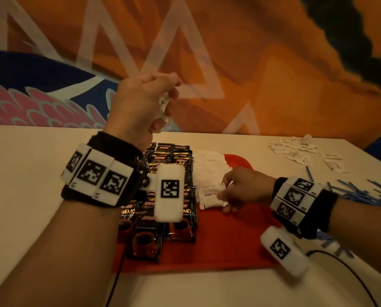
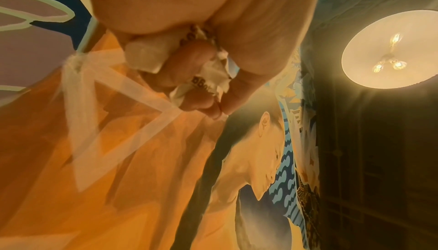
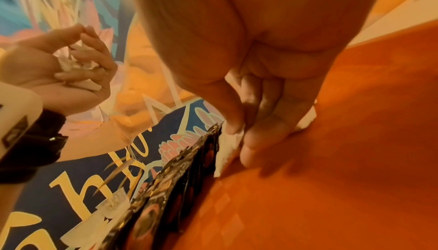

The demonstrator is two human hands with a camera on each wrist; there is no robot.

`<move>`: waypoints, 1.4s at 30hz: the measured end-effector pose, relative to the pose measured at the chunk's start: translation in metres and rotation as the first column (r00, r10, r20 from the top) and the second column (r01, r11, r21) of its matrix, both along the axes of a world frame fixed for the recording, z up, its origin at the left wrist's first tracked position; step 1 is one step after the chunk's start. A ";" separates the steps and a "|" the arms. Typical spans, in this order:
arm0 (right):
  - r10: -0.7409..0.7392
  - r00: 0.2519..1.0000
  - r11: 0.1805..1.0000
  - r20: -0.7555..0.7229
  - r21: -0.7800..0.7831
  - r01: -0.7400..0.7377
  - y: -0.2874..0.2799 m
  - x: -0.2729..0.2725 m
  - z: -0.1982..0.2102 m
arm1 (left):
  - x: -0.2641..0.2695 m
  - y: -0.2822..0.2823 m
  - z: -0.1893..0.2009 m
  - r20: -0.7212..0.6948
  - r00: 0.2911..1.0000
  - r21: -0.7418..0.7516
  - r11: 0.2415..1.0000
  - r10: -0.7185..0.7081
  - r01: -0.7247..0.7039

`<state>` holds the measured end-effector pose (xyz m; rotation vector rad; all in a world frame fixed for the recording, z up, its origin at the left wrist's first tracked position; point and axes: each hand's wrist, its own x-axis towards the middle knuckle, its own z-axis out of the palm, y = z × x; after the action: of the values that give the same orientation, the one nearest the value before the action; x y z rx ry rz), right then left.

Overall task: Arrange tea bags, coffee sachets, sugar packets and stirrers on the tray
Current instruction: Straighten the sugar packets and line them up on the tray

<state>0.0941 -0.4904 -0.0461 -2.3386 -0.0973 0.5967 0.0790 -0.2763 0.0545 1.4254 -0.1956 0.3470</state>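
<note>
A red tray (image 1: 225,244) lies on the white table. Black coffee sachets (image 1: 160,222) cover its left side in overlapping rows, also seen edge-on as dark sachets (image 3: 180,179). White sugar packets (image 1: 209,167) lie in a row down the tray's middle. My right hand (image 1: 242,191) pinches a white sugar packet (image 1: 211,197) against the tray, thumb and fingers on the packet (image 3: 229,141). My left hand (image 1: 145,103) is raised above the tray's far end, fingers curled round a bunch of white sugar packets (image 2: 208,74), which also show as packets (image 3: 75,61).
More white packets (image 1: 304,151) lie scattered at the table's far right. Blue stirrers (image 1: 362,193) are heaped at the right edge behind my right wrist. A black cable (image 1: 344,269) runs over the table's near right. A painted mural fills the wall behind.
</note>
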 end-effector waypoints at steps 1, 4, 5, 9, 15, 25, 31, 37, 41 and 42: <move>-0.009 1.000 1.000 -0.009 0.017 0.010 0.003 0.001 -0.001 | 0.000 0.000 0.000 0.002 1.000 -0.005 1.000 0.000 0.000; -0.007 1.000 1.000 -0.018 0.005 0.007 0.011 0.003 -0.001 | 0.001 0.001 -0.001 0.007 1.000 -0.009 1.000 -0.006 0.006; 0.003 1.000 1.000 -0.015 -0.027 -0.004 0.012 0.004 -0.001 | 0.002 0.002 -0.001 0.007 1.000 -0.007 1.000 -0.005 0.005; 0.128 0.983 0.934 0.134 -0.351 -0.073 0.017 0.007 -0.001 | 0.002 0.002 0.000 0.003 1.000 -0.001 1.000 -0.003 0.003; 0.220 0.908 0.870 0.356 -0.492 -0.018 0.013 0.005 0.003 | 0.002 0.003 0.000 -0.004 1.000 0.026 1.000 -0.009 0.009; 0.475 0.836 0.809 0.276 -0.511 -0.291 0.020 0.001 0.004 | 0.002 -0.001 0.000 -0.089 0.989 -0.005 0.993 -0.116 0.116; 0.353 0.775 0.926 0.524 -0.313 -0.211 0.017 0.008 0.037 | 0.004 0.001 0.001 -0.115 0.969 -0.105 0.973 -0.219 0.207; -0.152 0.632 0.897 0.760 0.374 -0.234 0.036 0.003 0.073 | 0.003 -0.007 -0.001 -0.090 0.985 -0.171 0.976 -0.150 0.133; -0.315 0.694 0.738 0.647 0.627 -0.249 0.052 -0.003 0.071 | 0.001 -0.008 -0.001 0.032 0.998 -0.218 0.974 -0.054 0.060; -0.339 0.725 0.690 0.600 0.682 -0.242 0.056 -0.004 0.070 | 0.001 -0.009 -0.001 0.057 0.997 -0.231 0.970 -0.061 0.072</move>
<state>0.0901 -0.4340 0.0235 -1.6124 -0.5175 -0.3760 0.0801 -0.2850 0.0536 1.1764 -0.2345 0.3384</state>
